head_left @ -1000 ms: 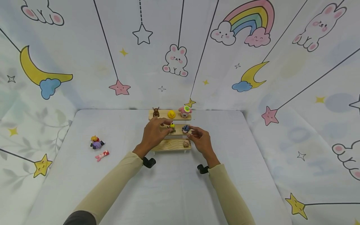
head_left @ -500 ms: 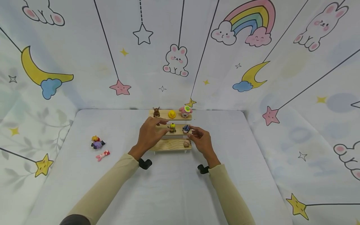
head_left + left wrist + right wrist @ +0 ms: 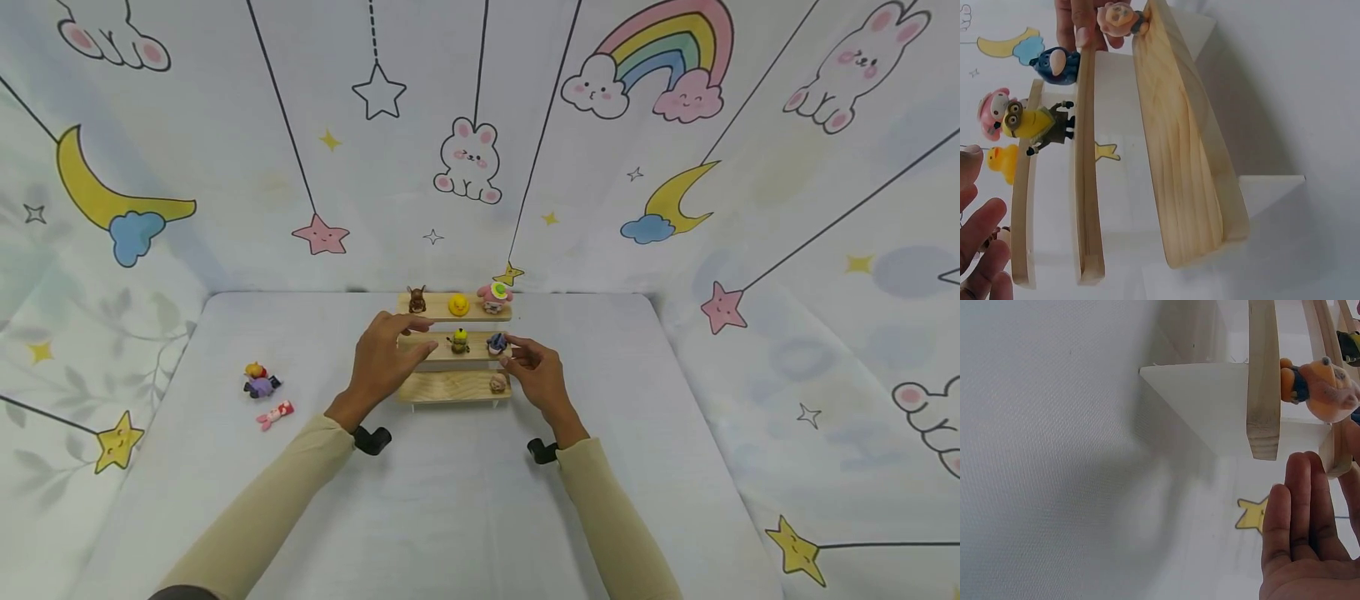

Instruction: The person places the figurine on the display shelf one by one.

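A three-tier wooden display shelf (image 3: 442, 387) carries small toy figurines. In the head view my left hand (image 3: 378, 354) hovers at its left side, thumb and fingers spread, holding nothing. A yellow minion figurine (image 3: 1034, 124) stands upright mid-way along the middle tier, apart from that hand. My right hand (image 3: 542, 377) grips the right end of this tier, thumb at the front edge, beside a blue donkey figurine (image 3: 1057, 66). Its other fingers (image 3: 1299, 506) extend straight past the tier's end. A peach-headed figurine (image 3: 1329, 394) sits at the right end of the bottom tier.
A brown figurine (image 3: 417, 300), a yellow duck (image 3: 458, 305) and a pink figurine (image 3: 494, 297) line the top tier. Left on the white table (image 3: 480, 517) lie a purple-and-red figurine pair (image 3: 259, 383) and a pink-and-red figurine (image 3: 275, 414). A printed cloth wall (image 3: 405, 208) stands behind.
My left hand has let go of the minion figurine and drawn back to the left, its fingers opening. The minion figurine stays standing on the middle tier. My right hand has stayed in place.
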The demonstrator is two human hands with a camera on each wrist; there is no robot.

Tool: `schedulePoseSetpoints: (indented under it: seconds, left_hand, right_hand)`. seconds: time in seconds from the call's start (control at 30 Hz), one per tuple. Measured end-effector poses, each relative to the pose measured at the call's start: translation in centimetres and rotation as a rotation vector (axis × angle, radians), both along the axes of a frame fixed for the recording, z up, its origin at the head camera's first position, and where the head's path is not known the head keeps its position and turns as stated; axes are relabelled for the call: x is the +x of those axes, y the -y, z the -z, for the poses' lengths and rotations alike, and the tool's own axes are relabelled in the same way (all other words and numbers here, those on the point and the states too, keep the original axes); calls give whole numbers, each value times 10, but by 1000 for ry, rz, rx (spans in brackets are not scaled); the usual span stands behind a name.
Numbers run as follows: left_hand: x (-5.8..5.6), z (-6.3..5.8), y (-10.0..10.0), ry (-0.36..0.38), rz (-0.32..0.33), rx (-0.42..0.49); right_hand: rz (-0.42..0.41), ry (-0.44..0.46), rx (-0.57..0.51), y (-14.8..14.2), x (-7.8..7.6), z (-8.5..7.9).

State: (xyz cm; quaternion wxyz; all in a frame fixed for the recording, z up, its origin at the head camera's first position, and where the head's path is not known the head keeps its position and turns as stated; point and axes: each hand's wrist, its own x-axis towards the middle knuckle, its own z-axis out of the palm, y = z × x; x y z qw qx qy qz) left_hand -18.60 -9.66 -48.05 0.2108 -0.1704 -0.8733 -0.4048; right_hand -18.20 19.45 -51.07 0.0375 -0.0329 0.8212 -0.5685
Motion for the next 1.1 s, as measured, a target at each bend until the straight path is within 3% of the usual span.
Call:
schedulePoseSetpoints:
  seconds: [0.2,0.63,0.77,0.97,1.1]
  left_hand:
    - [2,0,10,-19,-10,-13]
    - [7,0,32,-2,-44,-56]
    - [8,0,40,-10,-54,-61]
    - [10,1,53,-22,-76,-72]
    - [12,-1,63,-3,-100,-73]
  right_hand:
    - [3,-3,8,4,6,-14]
    - [8,2,16,3,6,-14]
    - [14,12,12,1,3,-8]
    - [43,0,7,-4,-6,20]
    - [41,-26,4,-5,-7,25]
